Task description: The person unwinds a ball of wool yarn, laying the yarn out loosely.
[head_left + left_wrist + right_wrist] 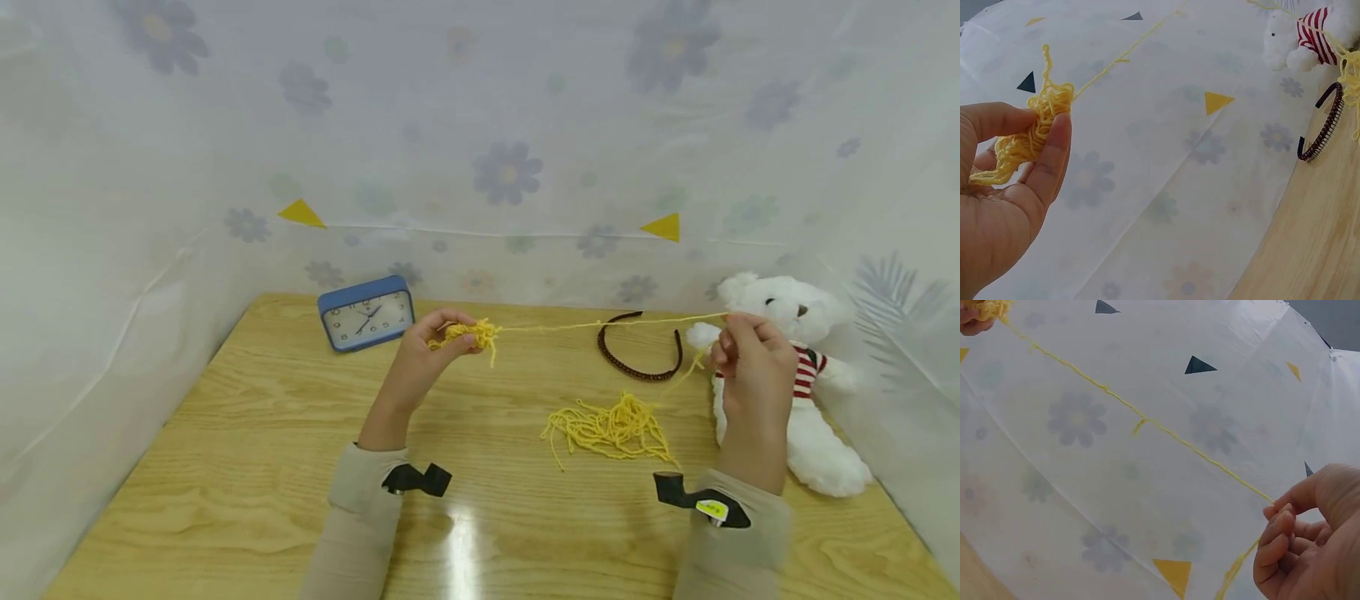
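My left hand [426, 354] pinches a small crumpled piece of yellow knitting [1035, 128] between thumb and fingers, raised above the table. From it a yellow yarn strand [600, 323] runs taut across to my right hand [756, 367], whose thumb and fingertips pinch it. In the right wrist view a short tuft sticks out midway along the strand [1191, 447]. Below my right hand, more yarn hangs down to a loose, tangled yellow heap [618, 425] on the table.
A blue alarm clock [366, 315] stands at the back left. Behind the yarn heap lies a dark brown headband [637, 371]. At the right a white teddy bear [821, 446] in a red-striped shirt sits partly behind my right hand. Flowered white sheeting [420, 125] encloses the wooden table [247, 467].
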{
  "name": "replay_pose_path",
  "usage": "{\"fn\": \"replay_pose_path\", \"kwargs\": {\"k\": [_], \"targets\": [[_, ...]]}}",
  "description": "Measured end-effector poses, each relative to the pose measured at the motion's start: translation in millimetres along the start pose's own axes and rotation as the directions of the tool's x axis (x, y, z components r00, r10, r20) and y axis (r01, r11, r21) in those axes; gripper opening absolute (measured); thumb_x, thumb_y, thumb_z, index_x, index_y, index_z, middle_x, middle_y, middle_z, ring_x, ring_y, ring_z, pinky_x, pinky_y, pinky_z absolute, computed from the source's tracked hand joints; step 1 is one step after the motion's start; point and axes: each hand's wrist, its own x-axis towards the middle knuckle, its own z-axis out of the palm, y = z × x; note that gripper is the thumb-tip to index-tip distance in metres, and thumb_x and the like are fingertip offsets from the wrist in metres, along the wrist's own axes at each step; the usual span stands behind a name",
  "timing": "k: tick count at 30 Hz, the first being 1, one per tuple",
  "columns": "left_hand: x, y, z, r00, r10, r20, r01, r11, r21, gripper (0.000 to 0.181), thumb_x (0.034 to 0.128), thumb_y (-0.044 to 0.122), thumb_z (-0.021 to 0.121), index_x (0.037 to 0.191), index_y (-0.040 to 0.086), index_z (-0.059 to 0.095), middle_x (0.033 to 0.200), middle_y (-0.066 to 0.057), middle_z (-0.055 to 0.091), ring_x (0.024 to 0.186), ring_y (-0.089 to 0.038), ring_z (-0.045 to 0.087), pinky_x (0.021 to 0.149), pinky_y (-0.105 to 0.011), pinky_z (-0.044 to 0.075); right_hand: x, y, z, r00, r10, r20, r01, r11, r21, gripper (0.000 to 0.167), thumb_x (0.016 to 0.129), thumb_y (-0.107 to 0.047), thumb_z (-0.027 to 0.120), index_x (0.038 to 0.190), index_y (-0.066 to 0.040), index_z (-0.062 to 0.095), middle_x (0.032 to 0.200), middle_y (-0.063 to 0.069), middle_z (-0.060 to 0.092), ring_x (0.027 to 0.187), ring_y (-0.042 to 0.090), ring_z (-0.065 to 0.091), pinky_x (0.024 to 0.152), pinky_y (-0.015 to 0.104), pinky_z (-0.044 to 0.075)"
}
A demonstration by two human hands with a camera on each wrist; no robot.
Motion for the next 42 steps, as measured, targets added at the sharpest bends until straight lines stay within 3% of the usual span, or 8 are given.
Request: {"fn": "replay_pose_path", "kwargs": {"k": [4,11,18,25,30,35,38,42], "targets": [[0.9,-0.1,2.9,0.998,0.047,0.033,-0.046,0.999,-0.015,0.02,0.0926,0.002,0.058,0.11,-0.007,0.056,0.114,-0.016,0.053,0.09,-0.019,0.061,0.083,-0.037,0.054,-1.8,11,4,0.975,0.086,0.204,0.01,0.904,-0.428,0.016,0.091,-0.017,0.064,0.089,-0.002,0.061,0.067,0.002,0.053,0.051,0.011,0.045,0.045,0.022,0.04],[1.5,-0.4,10.1,0.992,0.073,0.105,-0.072,0.997,-0.015,0.018,0.0924,-0.003,0.056,0.109,-0.011,0.055,0.113,-0.017,0.055,0.092,-0.018,0.06,0.086,-0.044,0.052,0.9,34,10,0.767,0.413,0.49,0.275,0.478,-0.834,0.027,0.1,-0.027,0.049,0.101,0.0,0.054,0.078,0.002,0.054,0.059,0.015,0.047,0.052,0.027,0.041],[0.9,-3.0,17.8,0.984,0.067,0.164,-0.071,0.997,0.017,0.017,0.0919,-0.002,0.058,0.107,-0.008,0.057,0.109,-0.017,0.058,0.09,-0.018,0.059,0.081,-0.032,0.054,-5.0,54,23,0.623,0.6,0.502,0.371,0.338,-0.865,0.015,0.099,-0.012,0.049,0.102,0.002,0.054,0.091,0.013,0.058,0.066,0.022,0.056,0.056,0.031,0.046],[1.3,-6.1,24.6,0.967,0.095,0.235,-0.104,0.994,0.026,0.017,0.0926,-0.002,0.057,0.108,-0.008,0.057,0.112,-0.018,0.057,0.09,-0.017,0.059,0.08,-0.033,0.054,-19.4,62,43,0.584,0.479,0.655,0.443,0.488,-0.752,0.024,0.098,-0.003,0.048,0.122,0.001,0.053,0.117,0.02,0.055,0.074,0.021,0.06,0.064,0.034,0.051],[2.1,-7.1,29.7,0.964,0.09,0.25,-0.096,0.995,0.014,0.017,0.0925,-0.003,0.056,0.108,-0.008,0.057,0.112,-0.018,0.056,0.091,-0.018,0.059,0.083,-0.037,0.054,-29.7,63,55,0.404,0.396,0.825,0.344,0.769,-0.538,0.044,0.098,-0.002,0.047,0.14,0.003,0.036,0.133,0.025,0.043,0.082,0.022,0.063,0.069,0.032,0.053],[2.2,-7.9,31.9,0.961,0.097,0.258,-0.108,0.994,0.028,0.017,0.0928,-0.002,0.056,0.109,-0.007,0.057,0.109,-0.015,0.056,0.09,-0.018,0.059,0.082,-0.037,0.053,-34.0,65,61,0.262,0.39,0.883,0.214,0.868,-0.447,0.054,0.098,0.0,0.046,0.145,0.005,0.021,0.119,0.023,0.05,0.083,0.018,0.062,0.071,0.03,0.053],[2.3,-8.5,31.4,0.963,0.096,0.251,-0.106,0.994,0.026,0.018,0.0928,-0.002,0.056,0.11,-0.007,0.057,0.11,-0.015,0.057,0.09,-0.018,0.059,0.082,-0.037,0.053,-35.4,63,62,0.279,0.402,0.872,0.223,0.856,-0.466,0.047,0.098,-0.001,0.048,0.139,0.009,0.029,0.094,0.016,0.057,0.076,0.016,0.061,0.068,0.031,0.054],[2.4,-7.7,29.0,0.97,0.086,0.229,-0.095,0.995,0.027,0.02,0.0928,0.0,0.057,0.112,-0.007,0.057,0.11,-0.017,0.058,0.09,-0.019,0.06,0.083,-0.037,0.054,-37.2,56,59,0.426,0.411,0.806,0.289,0.782,-0.552,0.022,0.098,-0.007,0.052,0.115,0.005,0.055,0.075,0.006,0.054,0.064,0.014,0.052,0.058,0.029,0.049]]}}
